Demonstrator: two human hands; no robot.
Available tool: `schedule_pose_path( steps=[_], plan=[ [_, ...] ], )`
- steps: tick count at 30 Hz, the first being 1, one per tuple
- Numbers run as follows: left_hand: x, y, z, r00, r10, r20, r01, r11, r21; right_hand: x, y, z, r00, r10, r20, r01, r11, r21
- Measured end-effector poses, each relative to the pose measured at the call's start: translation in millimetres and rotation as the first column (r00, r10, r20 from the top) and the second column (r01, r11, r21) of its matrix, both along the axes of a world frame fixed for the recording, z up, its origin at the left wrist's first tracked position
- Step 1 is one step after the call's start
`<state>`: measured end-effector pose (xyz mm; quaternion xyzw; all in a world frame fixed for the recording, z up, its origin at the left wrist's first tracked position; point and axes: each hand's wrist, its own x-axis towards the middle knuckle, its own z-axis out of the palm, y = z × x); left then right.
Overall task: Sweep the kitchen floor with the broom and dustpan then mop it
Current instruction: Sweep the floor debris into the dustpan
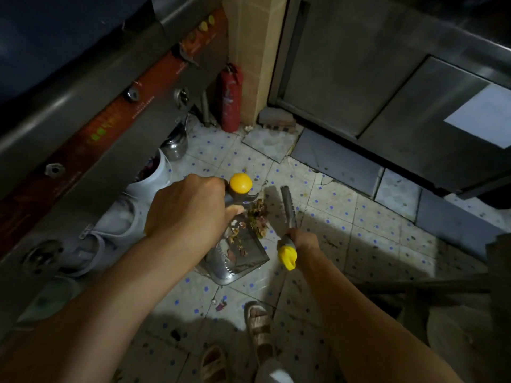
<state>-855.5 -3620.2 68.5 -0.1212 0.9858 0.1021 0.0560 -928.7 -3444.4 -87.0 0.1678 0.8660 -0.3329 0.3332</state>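
we were mid-sweep here, down low in the kitchen corner. our left hand (188, 208) was curled tight around the upright handle of the dustpan (243, 255), just under its yellow knob (240, 183), thumb pinching against the grey stem. the pan sat on the tiled floor (359, 217) with its mouth toward the right, and a fair heap of debris (257, 217) — dried leaves and peelings, by the look of it — lay at the lip and partly inside the tray.

our right hand (301, 240) gripped the broom (289, 211) low on its shaft, fingers wrapped just above the yellow end piece, with the dark brush head right beside the pile, on its right. whether the bristles actually touched the scraps we couldn't quite tell in that dim light.

so where did we stand? we judged the sweeping well under way but not finished: most of this pile looked gathered, yet a few bits (221, 302) lay loose on the tiles nearer our sandalled feet (258, 327), and dark specks dotted the floor further right. the floor by the fire extinguisher (230, 102) and the white bucket (154, 175) also looked grubby. no mop showed anywhere in view, so the mopping seemed not yet begun — the whole second half of the job was left.
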Motion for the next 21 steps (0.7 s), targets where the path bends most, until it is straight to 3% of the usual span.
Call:
schedule_pose_path(
  steps=[2,5,7,17,21],
  plan=[
    [-10.5,0.8,-1.1,1.0,0.016,-0.011,-0.016,1.0,0.009,-17.1,4.0,3.0,0.999,0.052,0.006,-0.052,0.999,0.012],
    [-30.7,0.7,-7.5,0.998,0.063,-0.019,-0.063,0.998,0.02,-47.5,17.1,-7.7,0.982,-0.178,0.066,0.186,0.97,-0.158],
    [-45.0,1.6,-12.6,0.997,0.07,-0.033,-0.069,0.998,0.012,-67.5,26.9,-18.2,0.959,-0.269,0.087,0.281,0.942,-0.185],
    [-105.3,2.5,-49.3,0.987,0.132,-0.096,-0.126,0.99,0.064,-161.3,23.3,-74.8,0.956,-0.242,0.166,0.273,0.94,-0.203],
    [-111.6,-2.3,-56.3,0.985,0.137,-0.102,-0.125,0.985,0.119,-162.5,4.0,-92.7,0.955,-0.235,0.183,0.259,0.957,-0.127]
  ],
)
